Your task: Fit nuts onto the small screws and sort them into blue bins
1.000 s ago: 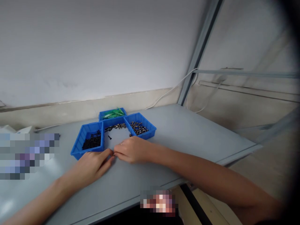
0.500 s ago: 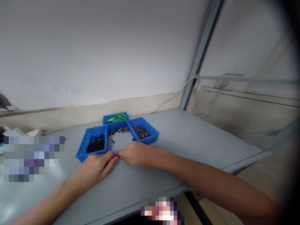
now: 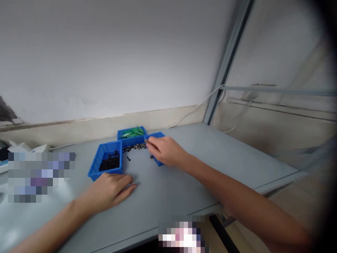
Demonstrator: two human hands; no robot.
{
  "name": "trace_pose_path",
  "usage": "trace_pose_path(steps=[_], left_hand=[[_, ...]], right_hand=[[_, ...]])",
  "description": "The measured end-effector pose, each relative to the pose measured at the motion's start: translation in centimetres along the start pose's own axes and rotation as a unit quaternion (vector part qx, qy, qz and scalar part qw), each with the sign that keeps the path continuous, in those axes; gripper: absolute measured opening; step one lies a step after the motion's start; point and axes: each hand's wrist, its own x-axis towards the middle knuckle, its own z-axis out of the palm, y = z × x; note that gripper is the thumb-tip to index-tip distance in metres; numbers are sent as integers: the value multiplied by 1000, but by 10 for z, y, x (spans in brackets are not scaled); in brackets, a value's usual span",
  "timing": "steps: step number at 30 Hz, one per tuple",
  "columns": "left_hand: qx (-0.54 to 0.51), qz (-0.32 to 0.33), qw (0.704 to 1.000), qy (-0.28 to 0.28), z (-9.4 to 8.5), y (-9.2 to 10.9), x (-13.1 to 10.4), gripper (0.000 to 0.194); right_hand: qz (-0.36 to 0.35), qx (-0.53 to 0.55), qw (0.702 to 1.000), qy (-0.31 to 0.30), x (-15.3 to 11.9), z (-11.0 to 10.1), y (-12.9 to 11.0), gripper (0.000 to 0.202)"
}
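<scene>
My right hand (image 3: pixel 164 149) is over the right blue bin (image 3: pixel 158 134) and hides most of it. Its thumb and fingers pinch a small metal fastener (image 3: pixel 146 141), too small to tell its exact kind. Just below those fingertips, a row of screws with metal pieces (image 3: pixel 138 146) lies on the table. My left hand (image 3: pixel 116 188) rests on the tabletop at the near corner of the left blue bin (image 3: pixel 95 163), thumb and fingers apart, holding nothing. Black screws (image 3: pixel 110 161) fill part of that bin. One loose black screw (image 3: pixel 128 159) lies between the bins.
A rear blue bin (image 3: pixel 126 141) contains green pieces (image 3: pixel 134 132). The grey table (image 3: pixel 210 154) meets the wall behind, where a white cable (image 3: pixel 188 114) runs up to a metal post (image 3: pixel 223 70). White items (image 3: pixel 39 149) and a blurred-out patch are at the left.
My hands, earlier pinched together in front of the bins, have parted. The right went up and away to the right bin and the row of screws; the left stayed low and its fingers opened.
</scene>
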Motion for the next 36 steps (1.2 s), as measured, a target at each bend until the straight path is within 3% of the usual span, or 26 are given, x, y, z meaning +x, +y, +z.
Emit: trace_pose_path(steps=[3, 6, 9, 11, 13, 16, 17, 22, 26, 30, 36], left_hand=[[3, 14, 999, -35, 3, 0, 2, 34], [-1, 7, 999, -48, 4, 0, 4, 35], [-1, 3, 998, -61, 1, 2, 4, 38], [-4, -1, 997, -75, -1, 3, 4, 41], [-12, -6, 996, -91, -3, 4, 4, 41], [-14, -7, 995, -99, -4, 5, 5, 42], [-12, -5, 995, -98, -4, 5, 5, 42], [-11, -4, 996, -89, -4, 5, 3, 43], [-11, 1, 997, -72, -4, 4, 2, 43], [-13, 10, 998, -64, -2, 2, 2, 41], [-31, 0, 998, -57, -3, 3, 3, 39]], right_hand=[[91, -108, 989, -38, 6, 3, 22, 29], [114, -135, 981, -79, 7, 9, 34, 32], [115, -119, 984, -65, 5, 11, 29, 35], [63, -95, 993, -36, 4, 11, 19, 32], [-49, -68, 996, -17, 5, 12, 6, 24], [-199, -85, 975, -49, 10, 26, -10, 20], [-215, -92, 970, -65, 12, 33, -15, 17], [-199, -93, 966, -138, 31, 77, -30, 22], [-219, -86, 961, -146, 42, 92, -35, 17], [-232, -81, 959, -142, 37, 87, -34, 17], [-254, -51, 958, -119, 6, 63, -29, 12]])
